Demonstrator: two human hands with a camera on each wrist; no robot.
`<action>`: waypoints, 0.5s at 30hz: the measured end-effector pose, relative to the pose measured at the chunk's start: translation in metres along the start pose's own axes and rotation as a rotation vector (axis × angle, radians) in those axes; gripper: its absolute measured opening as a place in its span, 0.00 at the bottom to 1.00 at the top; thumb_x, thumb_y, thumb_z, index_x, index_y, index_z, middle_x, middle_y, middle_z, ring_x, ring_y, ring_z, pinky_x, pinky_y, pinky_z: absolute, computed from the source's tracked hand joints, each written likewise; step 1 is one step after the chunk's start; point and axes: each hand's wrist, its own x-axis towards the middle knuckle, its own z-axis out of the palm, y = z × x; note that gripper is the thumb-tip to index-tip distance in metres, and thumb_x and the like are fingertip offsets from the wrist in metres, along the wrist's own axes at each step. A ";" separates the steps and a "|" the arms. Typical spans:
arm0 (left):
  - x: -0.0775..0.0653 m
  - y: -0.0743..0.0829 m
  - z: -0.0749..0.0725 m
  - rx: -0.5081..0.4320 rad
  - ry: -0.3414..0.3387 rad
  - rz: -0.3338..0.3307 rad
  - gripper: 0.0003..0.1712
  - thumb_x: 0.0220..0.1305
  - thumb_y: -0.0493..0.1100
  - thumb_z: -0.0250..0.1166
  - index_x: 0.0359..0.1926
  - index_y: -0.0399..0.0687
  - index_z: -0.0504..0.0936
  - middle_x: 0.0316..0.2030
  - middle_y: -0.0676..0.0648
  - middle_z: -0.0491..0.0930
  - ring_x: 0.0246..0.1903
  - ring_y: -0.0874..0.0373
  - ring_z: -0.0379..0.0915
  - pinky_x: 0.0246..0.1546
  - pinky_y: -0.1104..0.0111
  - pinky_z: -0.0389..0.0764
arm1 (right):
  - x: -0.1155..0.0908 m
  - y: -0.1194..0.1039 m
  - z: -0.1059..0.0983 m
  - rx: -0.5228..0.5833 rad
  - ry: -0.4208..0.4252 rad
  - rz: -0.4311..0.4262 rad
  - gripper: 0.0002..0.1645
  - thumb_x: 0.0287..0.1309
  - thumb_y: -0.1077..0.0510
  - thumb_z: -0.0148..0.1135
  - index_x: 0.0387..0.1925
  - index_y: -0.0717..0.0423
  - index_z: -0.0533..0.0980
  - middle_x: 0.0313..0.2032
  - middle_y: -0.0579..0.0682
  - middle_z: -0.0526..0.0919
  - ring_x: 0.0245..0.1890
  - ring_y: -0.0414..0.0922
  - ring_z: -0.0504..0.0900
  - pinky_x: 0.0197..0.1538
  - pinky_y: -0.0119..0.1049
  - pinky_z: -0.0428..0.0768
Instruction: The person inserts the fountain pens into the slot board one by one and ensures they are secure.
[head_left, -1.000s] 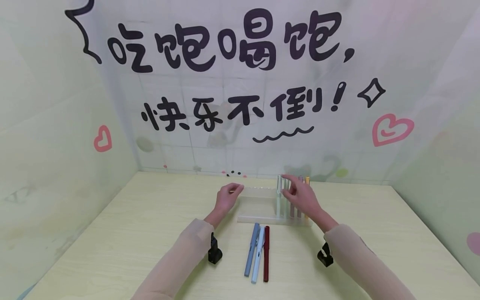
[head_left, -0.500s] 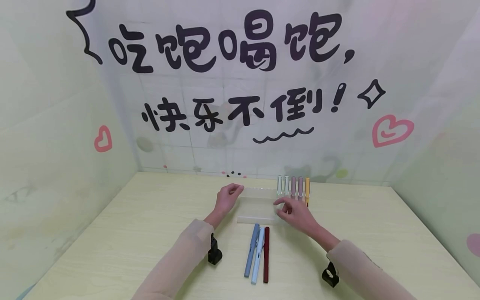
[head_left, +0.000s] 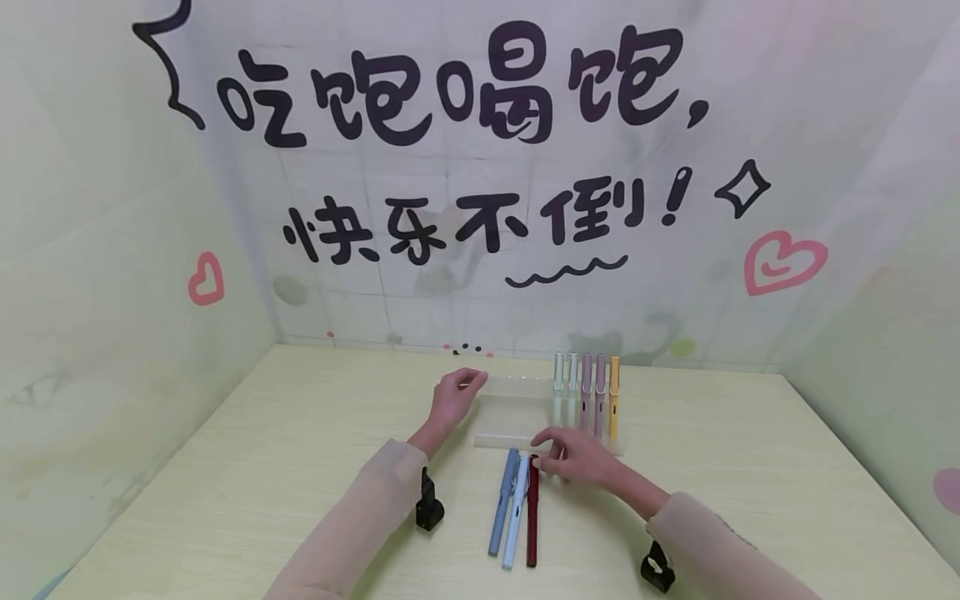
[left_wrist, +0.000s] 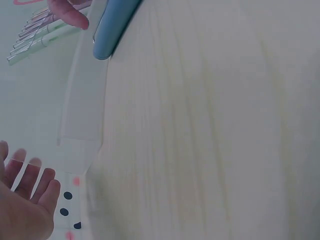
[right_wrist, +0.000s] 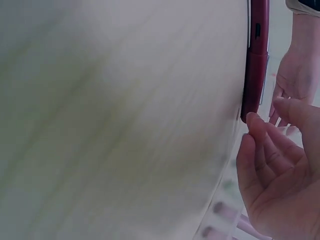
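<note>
Hanging loosely spread at the red pen (head_left: 533, 515) is the right hand (head_left: 583, 457); the left hand (head_left: 453, 396) is pinching the rack (head_left: 497, 440).

The person is wearing a pale beige left sleeve (head_left: 352, 521) and a matching right sleeve (head_left: 723, 546). A blocky black fitting (head_left: 430, 507) is jutting below the left one, a looped black fitting (head_left: 658, 578) below the right.

Room left of 3 loose pens (head_left: 515, 515) (rack (head_left: 513, 417) behind)
</note>
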 end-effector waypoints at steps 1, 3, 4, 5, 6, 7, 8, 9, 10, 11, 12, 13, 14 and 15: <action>0.000 0.000 0.000 -0.002 0.001 -0.005 0.16 0.60 0.48 0.57 0.40 0.39 0.79 0.37 0.45 0.79 0.40 0.53 0.72 0.38 0.64 0.74 | 0.000 0.000 0.001 0.000 -0.015 0.007 0.16 0.55 0.57 0.57 0.45 0.60 0.72 0.21 0.43 0.76 0.16 0.39 0.73 0.20 0.32 0.73; 0.000 0.000 0.000 -0.001 0.001 -0.008 0.16 0.60 0.48 0.57 0.40 0.40 0.79 0.37 0.45 0.79 0.40 0.53 0.72 0.38 0.64 0.74 | 0.000 -0.001 0.002 -0.003 -0.040 0.012 0.18 0.55 0.55 0.58 0.46 0.60 0.72 0.21 0.43 0.75 0.15 0.39 0.73 0.20 0.32 0.73; 0.000 0.000 0.000 -0.002 0.001 -0.009 0.16 0.60 0.48 0.57 0.40 0.40 0.79 0.37 0.45 0.79 0.40 0.53 0.72 0.38 0.64 0.74 | 0.000 -0.002 0.003 -0.006 -0.051 0.012 0.19 0.55 0.54 0.58 0.47 0.59 0.72 0.21 0.43 0.75 0.15 0.38 0.73 0.20 0.32 0.73; 0.000 0.001 0.000 -0.005 0.001 -0.011 0.16 0.60 0.49 0.57 0.40 0.40 0.79 0.37 0.45 0.79 0.40 0.53 0.72 0.38 0.64 0.74 | 0.000 -0.002 0.004 -0.005 -0.059 0.010 0.19 0.55 0.54 0.58 0.47 0.59 0.72 0.21 0.43 0.75 0.15 0.38 0.72 0.20 0.32 0.73; 0.000 0.000 0.000 -0.003 0.001 -0.008 0.17 0.60 0.49 0.57 0.41 0.40 0.79 0.37 0.45 0.79 0.41 0.53 0.72 0.38 0.64 0.74 | 0.000 -0.003 0.004 -0.011 -0.065 0.010 0.19 0.55 0.53 0.58 0.47 0.58 0.72 0.21 0.43 0.74 0.15 0.37 0.72 0.20 0.31 0.72; 0.000 0.000 0.001 -0.004 0.001 -0.004 0.17 0.60 0.49 0.57 0.41 0.40 0.79 0.37 0.45 0.79 0.41 0.53 0.72 0.39 0.64 0.74 | -0.001 -0.004 0.005 -0.009 -0.071 0.008 0.20 0.55 0.53 0.59 0.47 0.58 0.72 0.21 0.43 0.74 0.15 0.37 0.71 0.19 0.31 0.72; 0.000 0.000 0.001 -0.004 0.000 0.000 0.17 0.61 0.49 0.57 0.41 0.39 0.79 0.37 0.45 0.79 0.41 0.53 0.72 0.39 0.64 0.74 | -0.001 -0.004 0.005 -0.006 -0.074 0.005 0.20 0.54 0.53 0.59 0.47 0.58 0.72 0.21 0.43 0.74 0.15 0.37 0.71 0.19 0.31 0.72; 0.000 0.000 0.001 -0.002 0.000 0.007 0.17 0.61 0.49 0.56 0.41 0.39 0.79 0.37 0.45 0.79 0.41 0.52 0.72 0.39 0.64 0.74 | -0.001 -0.005 0.006 -0.004 -0.078 0.006 0.19 0.54 0.53 0.59 0.47 0.58 0.72 0.21 0.43 0.73 0.14 0.37 0.71 0.19 0.31 0.72; 0.000 0.000 0.001 -0.002 0.000 0.010 0.17 0.61 0.49 0.56 0.41 0.39 0.79 0.37 0.45 0.79 0.41 0.52 0.72 0.39 0.63 0.74 | -0.001 -0.005 0.006 -0.002 -0.081 0.009 0.19 0.54 0.53 0.59 0.46 0.57 0.72 0.21 0.43 0.73 0.14 0.37 0.70 0.19 0.31 0.71; 0.000 0.000 0.000 -0.001 0.000 0.012 0.17 0.61 0.49 0.56 0.41 0.39 0.79 0.38 0.44 0.79 0.41 0.52 0.72 0.39 0.63 0.74 | -0.001 -0.006 0.006 -0.002 -0.083 0.014 0.19 0.54 0.52 0.59 0.46 0.57 0.72 0.21 0.43 0.73 0.14 0.37 0.70 0.19 0.31 0.71; 0.000 0.000 0.001 -0.003 0.000 0.008 0.17 0.61 0.49 0.57 0.41 0.39 0.79 0.38 0.45 0.79 0.41 0.52 0.72 0.39 0.63 0.74 | -0.001 -0.006 0.006 -0.001 -0.085 0.020 0.19 0.54 0.52 0.60 0.45 0.57 0.72 0.21 0.43 0.73 0.14 0.37 0.70 0.19 0.31 0.71; 0.000 0.000 0.000 -0.004 -0.001 0.007 0.17 0.61 0.49 0.57 0.41 0.39 0.79 0.38 0.45 0.79 0.41 0.52 0.72 0.39 0.63 0.74 | -0.001 -0.006 0.006 0.002 -0.089 0.026 0.18 0.53 0.51 0.60 0.44 0.56 0.72 0.21 0.43 0.73 0.14 0.37 0.70 0.18 0.31 0.71; 0.000 0.001 0.000 -0.004 -0.002 0.008 0.17 0.61 0.49 0.57 0.41 0.39 0.79 0.38 0.45 0.79 0.41 0.52 0.72 0.40 0.63 0.74 | -0.001 -0.006 0.006 0.002 -0.092 0.031 0.18 0.53 0.51 0.60 0.43 0.56 0.72 0.21 0.44 0.72 0.14 0.37 0.70 0.18 0.31 0.71; 0.000 0.001 0.000 -0.005 -0.002 0.004 0.17 0.61 0.49 0.57 0.41 0.39 0.79 0.38 0.45 0.79 0.41 0.52 0.72 0.40 0.63 0.74 | -0.001 -0.006 0.006 0.000 -0.096 0.037 0.18 0.53 0.51 0.60 0.42 0.56 0.72 0.20 0.44 0.73 0.14 0.37 0.70 0.18 0.31 0.71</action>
